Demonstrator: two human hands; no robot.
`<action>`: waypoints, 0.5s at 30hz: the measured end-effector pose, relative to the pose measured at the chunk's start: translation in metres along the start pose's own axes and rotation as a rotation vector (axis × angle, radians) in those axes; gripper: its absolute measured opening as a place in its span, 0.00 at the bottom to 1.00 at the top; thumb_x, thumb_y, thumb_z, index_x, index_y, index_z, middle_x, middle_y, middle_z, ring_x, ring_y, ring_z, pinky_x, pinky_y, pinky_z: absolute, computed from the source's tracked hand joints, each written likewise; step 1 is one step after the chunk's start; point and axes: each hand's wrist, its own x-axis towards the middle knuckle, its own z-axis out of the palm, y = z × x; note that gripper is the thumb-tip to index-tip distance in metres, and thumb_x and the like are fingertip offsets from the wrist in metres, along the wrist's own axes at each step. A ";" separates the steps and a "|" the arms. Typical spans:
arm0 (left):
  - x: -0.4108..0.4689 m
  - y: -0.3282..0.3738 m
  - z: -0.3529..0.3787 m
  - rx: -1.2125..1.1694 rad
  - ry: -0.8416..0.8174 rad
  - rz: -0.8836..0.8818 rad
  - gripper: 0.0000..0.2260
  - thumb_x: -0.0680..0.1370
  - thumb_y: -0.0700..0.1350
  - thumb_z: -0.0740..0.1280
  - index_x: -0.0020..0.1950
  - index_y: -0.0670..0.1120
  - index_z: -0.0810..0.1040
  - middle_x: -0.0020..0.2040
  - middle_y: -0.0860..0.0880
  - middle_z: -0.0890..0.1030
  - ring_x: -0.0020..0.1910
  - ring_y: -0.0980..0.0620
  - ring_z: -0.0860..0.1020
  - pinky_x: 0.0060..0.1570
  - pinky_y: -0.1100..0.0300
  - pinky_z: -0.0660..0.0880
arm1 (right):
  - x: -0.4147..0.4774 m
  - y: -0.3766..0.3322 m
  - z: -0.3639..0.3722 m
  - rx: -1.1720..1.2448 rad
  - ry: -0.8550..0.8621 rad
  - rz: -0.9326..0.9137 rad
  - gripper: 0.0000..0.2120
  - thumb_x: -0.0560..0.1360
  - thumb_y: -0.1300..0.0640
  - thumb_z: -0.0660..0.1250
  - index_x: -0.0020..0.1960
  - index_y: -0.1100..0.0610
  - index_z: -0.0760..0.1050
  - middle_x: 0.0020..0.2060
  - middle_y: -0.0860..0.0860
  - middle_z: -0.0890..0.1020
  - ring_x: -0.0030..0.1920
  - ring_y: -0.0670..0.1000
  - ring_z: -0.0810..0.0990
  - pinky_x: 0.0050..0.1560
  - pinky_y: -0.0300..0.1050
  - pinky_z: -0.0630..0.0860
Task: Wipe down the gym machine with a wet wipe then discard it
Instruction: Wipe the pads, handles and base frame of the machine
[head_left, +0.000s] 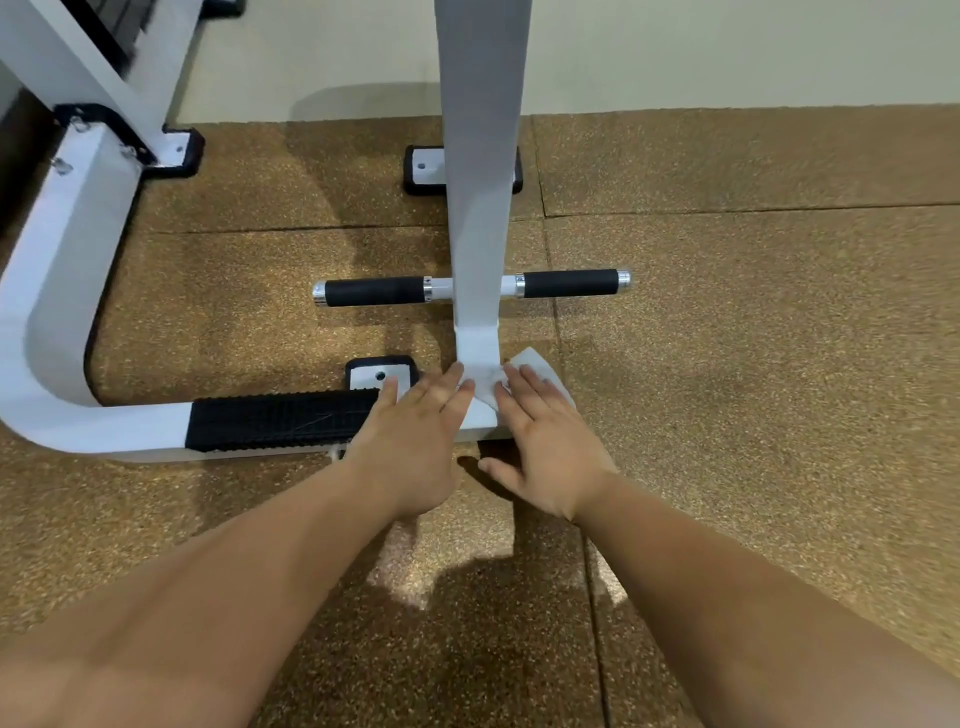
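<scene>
The white gym machine frame runs along the floor from the left, with an upright post (480, 208) rising at its near end. A black ribbed step pad (275, 421) covers part of the low bar. My right hand (545, 447) lies flat, fingers spread, pressing a white wet wipe (535, 366) onto the bar at the foot of the post. Only the wipe's far corner and a strip between my hands show. My left hand (415, 441) rests flat on the bar right beside it, fingers extended, holding nothing.
A crossbar with two black foam grips (374, 291) passes behind the post. Black-edged floor plates (379, 371) anchor the frame. Brown speckled rubber floor tiles (753, 338) surround the machine, and a pale wall runs along the back.
</scene>
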 end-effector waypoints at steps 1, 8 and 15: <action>0.006 0.004 -0.003 -0.015 0.007 0.010 0.39 0.82 0.55 0.59 0.83 0.48 0.37 0.83 0.48 0.36 0.82 0.48 0.40 0.80 0.41 0.42 | 0.001 0.004 -0.002 0.026 0.023 0.003 0.42 0.80 0.36 0.62 0.83 0.60 0.54 0.83 0.59 0.54 0.83 0.58 0.48 0.80 0.47 0.40; 0.046 0.008 -0.019 -0.068 -0.079 -0.039 0.43 0.80 0.58 0.62 0.83 0.46 0.36 0.82 0.47 0.32 0.83 0.46 0.41 0.79 0.44 0.41 | 0.016 0.040 -0.037 0.246 0.358 0.291 0.36 0.83 0.40 0.53 0.81 0.64 0.55 0.81 0.62 0.57 0.83 0.59 0.50 0.82 0.49 0.48; 0.052 0.003 -0.033 -0.087 -0.152 -0.030 0.42 0.80 0.57 0.64 0.83 0.46 0.40 0.83 0.48 0.34 0.83 0.48 0.47 0.80 0.44 0.43 | 0.077 0.052 -0.065 -0.014 0.099 0.297 0.44 0.80 0.30 0.39 0.83 0.61 0.39 0.82 0.61 0.38 0.81 0.60 0.32 0.81 0.58 0.35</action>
